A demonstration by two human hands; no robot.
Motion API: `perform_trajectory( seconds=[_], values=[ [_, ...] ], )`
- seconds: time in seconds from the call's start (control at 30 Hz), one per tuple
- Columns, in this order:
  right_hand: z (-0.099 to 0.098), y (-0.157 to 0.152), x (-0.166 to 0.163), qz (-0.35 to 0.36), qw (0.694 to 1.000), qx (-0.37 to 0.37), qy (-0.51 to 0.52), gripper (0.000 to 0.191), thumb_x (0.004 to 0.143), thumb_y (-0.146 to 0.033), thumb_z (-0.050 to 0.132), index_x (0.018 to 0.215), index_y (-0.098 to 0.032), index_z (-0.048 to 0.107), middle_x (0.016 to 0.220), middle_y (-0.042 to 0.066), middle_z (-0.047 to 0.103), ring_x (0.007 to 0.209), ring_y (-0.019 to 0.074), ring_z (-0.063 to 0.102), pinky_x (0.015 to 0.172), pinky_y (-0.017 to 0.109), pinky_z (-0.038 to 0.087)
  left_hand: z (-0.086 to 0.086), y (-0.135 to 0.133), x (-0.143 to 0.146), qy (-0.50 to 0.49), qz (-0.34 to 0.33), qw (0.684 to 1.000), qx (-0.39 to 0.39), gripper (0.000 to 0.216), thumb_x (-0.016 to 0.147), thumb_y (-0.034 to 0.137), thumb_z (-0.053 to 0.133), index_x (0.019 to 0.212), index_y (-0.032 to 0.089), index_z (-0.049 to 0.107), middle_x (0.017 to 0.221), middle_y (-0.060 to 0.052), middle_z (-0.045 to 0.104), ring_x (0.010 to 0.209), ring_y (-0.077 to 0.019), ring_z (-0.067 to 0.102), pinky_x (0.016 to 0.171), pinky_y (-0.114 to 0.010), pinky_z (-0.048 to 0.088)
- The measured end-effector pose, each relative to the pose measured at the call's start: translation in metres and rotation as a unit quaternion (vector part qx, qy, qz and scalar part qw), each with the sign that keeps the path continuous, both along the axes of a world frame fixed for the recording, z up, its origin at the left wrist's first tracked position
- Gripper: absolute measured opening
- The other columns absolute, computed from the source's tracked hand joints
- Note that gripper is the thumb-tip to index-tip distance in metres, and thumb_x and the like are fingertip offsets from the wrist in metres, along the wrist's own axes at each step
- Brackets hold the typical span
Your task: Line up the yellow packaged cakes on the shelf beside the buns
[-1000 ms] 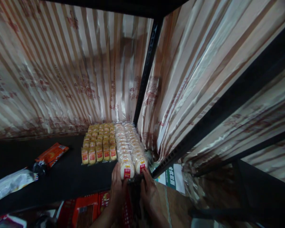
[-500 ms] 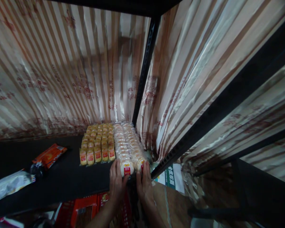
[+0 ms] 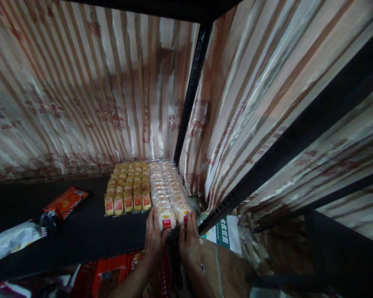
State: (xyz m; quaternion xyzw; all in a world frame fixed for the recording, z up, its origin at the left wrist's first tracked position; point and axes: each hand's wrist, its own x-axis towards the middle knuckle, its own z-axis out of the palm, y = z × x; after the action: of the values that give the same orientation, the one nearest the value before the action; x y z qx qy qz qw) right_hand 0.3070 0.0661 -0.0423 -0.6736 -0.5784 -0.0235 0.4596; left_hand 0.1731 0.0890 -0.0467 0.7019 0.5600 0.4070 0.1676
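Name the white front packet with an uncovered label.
The left row's front packet; the right hand partly covers the label on the right row's front packet.

Pleated sheeting (image 3: 127,82) behind black shelving (image 3: 192,87)

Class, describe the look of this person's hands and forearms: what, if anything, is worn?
The left hand and right hand are gloveless, and no sleeve shows on either forearm. A small pale mark shows by the right wrist; whether it is something worn is too dim to tell.
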Motion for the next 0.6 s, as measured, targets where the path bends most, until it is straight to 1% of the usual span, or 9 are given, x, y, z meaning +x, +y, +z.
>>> perform_trajectory(
  seconds=[0.13,0.2,0.27,0.33,0.37,0.43,0.53,0.6],
  values=[
    [0.000,0.000,0.002,0.003,1.000,0.005,-0.011,0.049,0.094,-0.034,0.028,0.135,-0.008,0.038,0.141,0.021,0.037,0.132,0.0271,0.034,0.102,0.051,0.039,-0.001,0.002,0.005,0.002,0.018,1.000,-0.009,0.066,0.086,0.042,0.046,0.140,0.009,0.025,0.140,-0.022,0.035,0.131,-0.0301,0.033,0.104,-0.049,0.033],
    [0.003,-0.001,0.002,0.009,1.000,0.018,-0.017,0.049,0.094,-0.034,0.029,0.134,-0.008,0.038,0.142,0.021,0.035,0.132,0.0279,0.033,0.101,0.052,0.039,0.000,0.002,0.007,0.009,0.025,1.000,-0.013,0.067,0.086,0.043,0.046,0.140,0.009,0.026,0.141,-0.022,0.034,0.131,-0.0310,0.032,0.103,-0.050,0.033],
    [0.010,-0.003,0.000,0.022,0.999,0.021,-0.025,0.048,0.094,-0.034,0.029,0.134,-0.009,0.038,0.145,0.021,0.031,0.134,0.0284,0.030,0.102,0.053,0.037,0.000,0.001,0.008,0.011,0.035,0.999,-0.010,0.067,0.087,0.043,0.044,0.141,0.009,0.023,0.142,-0.023,0.033,0.133,-0.0312,0.030,0.103,-0.051,0.033],
    [0.024,-0.001,-0.002,0.034,0.999,0.006,-0.031,0.048,0.094,-0.033,0.029,0.135,-0.010,0.038,0.147,0.019,0.027,0.136,0.0281,0.025,0.103,0.054,0.035,0.000,0.000,0.009,0.005,0.045,0.999,0.006,0.067,0.088,0.040,0.042,0.143,0.010,0.017,0.144,-0.022,0.030,0.134,-0.0304,0.028,0.103,-0.051,0.032],
    [0.033,0.002,-0.003,0.043,0.998,-0.014,-0.034,0.048,0.094,-0.031,0.029,0.136,-0.010,0.037,0.148,0.017,0.025,0.137,0.0274,0.023,0.104,0.053,0.034,0.000,0.000,0.010,0.003,0.047,0.999,0.017,0.068,0.089,0.039,0.041,0.144,0.011,0.013,0.144,-0.022,0.029,0.135,-0.0299,0.027,0.103,-0.051,0.032],
    [0.054,0.013,-0.006,0.066,0.996,-0.037,-0.056,0.048,0.093,-0.028,0.029,0.136,-0.009,0.036,0.148,0.016,0.027,0.138,0.0258,0.020,0.106,0.052,0.032,0.000,0.001,0.013,0.001,0.045,0.998,0.046,0.069,0.089,0.037,0.040,0.145,0.012,0.008,0.145,-0.022,0.028,0.135,-0.0292,0.027,0.103,-0.050,0.032],
    [0.085,0.042,-0.011,0.088,0.988,-0.057,-0.113,0.045,0.091,-0.021,0.029,0.131,-0.012,0.046,0.143,0.011,0.038,0.139,0.0239,0.017,0.108,0.049,0.029,0.000,0.004,0.020,-0.003,0.058,0.995,0.084,0.070,0.089,0.036,0.041,0.145,0.011,0.007,0.144,-0.024,0.028,0.135,-0.0299,0.026,0.103,-0.050,0.033],
    [0.102,0.065,-0.017,0.112,0.979,-0.079,-0.149,0.044,0.090,-0.019,0.031,0.128,-0.012,0.051,0.141,0.011,0.042,0.139,0.0234,0.017,0.109,0.045,0.028,0.002,0.006,0.025,-0.012,0.070,0.993,0.091,0.072,0.088,0.038,0.044,0.144,0.009,0.008,0.144,-0.024,0.028,0.135,-0.0306,0.026,0.103,-0.050,0.032]
  ],
)
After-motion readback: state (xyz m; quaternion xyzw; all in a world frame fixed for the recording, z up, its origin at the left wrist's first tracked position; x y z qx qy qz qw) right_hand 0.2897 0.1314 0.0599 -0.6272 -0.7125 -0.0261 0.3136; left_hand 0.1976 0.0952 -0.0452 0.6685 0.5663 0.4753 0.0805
